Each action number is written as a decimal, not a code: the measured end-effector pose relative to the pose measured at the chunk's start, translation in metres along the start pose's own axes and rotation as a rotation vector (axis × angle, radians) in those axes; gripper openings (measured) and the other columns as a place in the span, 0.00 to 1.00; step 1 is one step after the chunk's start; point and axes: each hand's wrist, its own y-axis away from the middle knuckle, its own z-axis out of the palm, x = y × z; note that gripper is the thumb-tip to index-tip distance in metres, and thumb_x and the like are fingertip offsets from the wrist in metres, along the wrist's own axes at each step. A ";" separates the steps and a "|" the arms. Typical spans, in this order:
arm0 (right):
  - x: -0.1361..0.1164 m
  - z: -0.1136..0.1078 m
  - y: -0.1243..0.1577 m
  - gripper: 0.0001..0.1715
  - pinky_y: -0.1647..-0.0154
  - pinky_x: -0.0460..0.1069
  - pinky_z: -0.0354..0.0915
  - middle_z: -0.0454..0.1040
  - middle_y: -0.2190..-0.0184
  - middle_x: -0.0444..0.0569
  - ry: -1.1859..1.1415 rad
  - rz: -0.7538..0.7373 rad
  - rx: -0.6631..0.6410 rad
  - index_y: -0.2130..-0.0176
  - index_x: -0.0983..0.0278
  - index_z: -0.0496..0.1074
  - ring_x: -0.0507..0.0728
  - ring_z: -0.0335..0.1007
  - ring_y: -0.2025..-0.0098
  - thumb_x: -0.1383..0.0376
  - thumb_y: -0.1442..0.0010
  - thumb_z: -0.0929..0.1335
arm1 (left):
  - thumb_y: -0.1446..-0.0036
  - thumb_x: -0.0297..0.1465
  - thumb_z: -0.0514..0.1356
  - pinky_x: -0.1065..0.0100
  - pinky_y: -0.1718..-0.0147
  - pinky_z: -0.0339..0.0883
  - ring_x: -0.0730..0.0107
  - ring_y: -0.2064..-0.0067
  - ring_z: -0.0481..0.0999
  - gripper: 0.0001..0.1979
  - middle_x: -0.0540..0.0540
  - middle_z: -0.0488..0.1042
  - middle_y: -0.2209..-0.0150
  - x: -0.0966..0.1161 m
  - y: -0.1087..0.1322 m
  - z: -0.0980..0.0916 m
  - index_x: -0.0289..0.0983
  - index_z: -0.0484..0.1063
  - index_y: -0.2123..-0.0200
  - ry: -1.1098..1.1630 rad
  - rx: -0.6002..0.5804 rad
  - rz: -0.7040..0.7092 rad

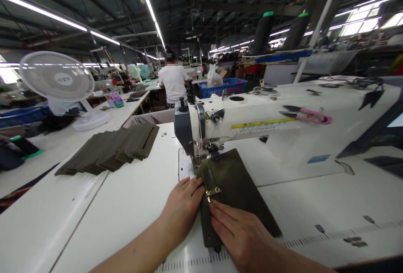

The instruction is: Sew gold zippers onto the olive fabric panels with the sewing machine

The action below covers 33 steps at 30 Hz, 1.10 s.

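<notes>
A dark olive, leather-like panel [244, 195] with a brass zipper [208, 193] lies flat on the sewing machine bed. Its far end is under the presser foot [197, 160] of a white sewing machine [252, 117]. The zipper's slider and pull rest between my two hands. My left hand [185, 201] has its fingers bent and closed on the panel's left edge, just in front of the foot. Closer to me, my right hand [241, 229] grips the panel beside the zipper's near end, fingers together. The undersides of both hands are hidden.
A fanned stack of dark olive pieces [107, 149] lies on the table to the left. Beyond it stands a white fan [59, 80]. Pink-handled thread snips [308, 114] rest on the machine arm. A person in a white shirt [173, 82] is ahead, beside a blue crate [222, 88].
</notes>
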 end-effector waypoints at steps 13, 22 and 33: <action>0.017 0.011 -0.011 0.24 0.59 0.48 0.71 0.76 0.64 0.57 0.014 0.031 0.033 0.66 0.74 0.75 0.58 0.73 0.61 0.75 0.39 0.53 | 0.42 0.23 0.48 0.58 0.56 0.70 0.62 0.57 0.74 0.12 0.38 0.74 0.59 -0.018 -0.011 0.002 0.31 0.70 0.60 0.034 0.020 0.055; 0.028 0.019 -0.015 0.23 0.57 0.48 0.70 0.76 0.64 0.58 -0.004 0.032 0.006 0.66 0.75 0.75 0.58 0.72 0.60 0.74 0.38 0.54 | 0.44 0.21 0.50 0.59 0.57 0.72 0.61 0.59 0.75 0.11 0.40 0.75 0.62 -0.026 -0.015 0.008 0.32 0.69 0.60 0.085 0.079 0.024; 0.039 0.030 -0.021 0.21 0.50 0.49 0.65 0.74 0.60 0.60 -0.063 0.083 -0.108 0.60 0.76 0.73 0.58 0.69 0.55 0.74 0.39 0.55 | 0.44 0.22 0.50 0.62 0.63 0.73 0.63 0.63 0.73 0.10 0.41 0.71 0.65 -0.033 -0.022 0.018 0.34 0.67 0.61 0.181 0.094 -0.045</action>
